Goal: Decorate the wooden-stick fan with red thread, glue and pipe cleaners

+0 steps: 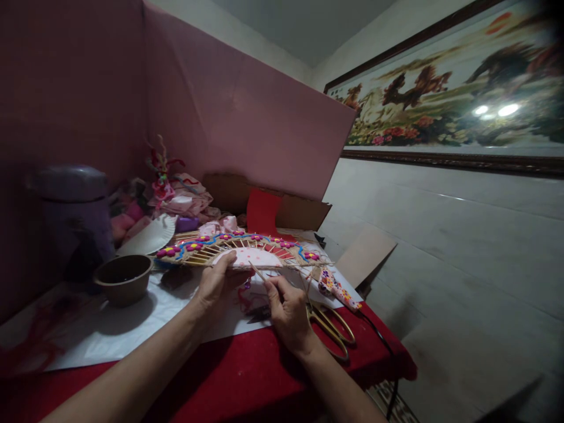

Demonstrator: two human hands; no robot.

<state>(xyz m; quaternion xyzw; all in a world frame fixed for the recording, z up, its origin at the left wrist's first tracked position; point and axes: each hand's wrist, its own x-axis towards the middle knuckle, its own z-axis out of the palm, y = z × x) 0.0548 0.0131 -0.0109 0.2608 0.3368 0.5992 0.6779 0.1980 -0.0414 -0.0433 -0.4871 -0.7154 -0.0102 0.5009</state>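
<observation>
From the head camera, the left hand (219,281) holds the near edge of a stick fan (240,249). Its grip is closed on the pink half-round base of the fan, with the thumb on top. The fan lies flat and wide, and its long side runs left to right across the bench (247,364). Its thin sticks spread away from the hands like sun rays, with a blue wavy line and pink flowers along the far rim.

The right hand (288,314) is just beside the fan, a bit nearer to the person. Its grip is pinched shut on one thin wooden stick (259,274). The stick points up and left, toward the pink base, and its tip almost touches it. So the right hand is the nearer one to the loose stick, and the left hand steadies the fan.

Gold scissors (332,332) lie just right of the right hand. A brown bowl (124,278) sits to the left, and a paper plate (152,235) is behind it. White paper (110,329) covers a red cloth on the bench. A pink board (247,111) stands at the back. A big horse picture (449,88) hangs on the wall to the right.
</observation>
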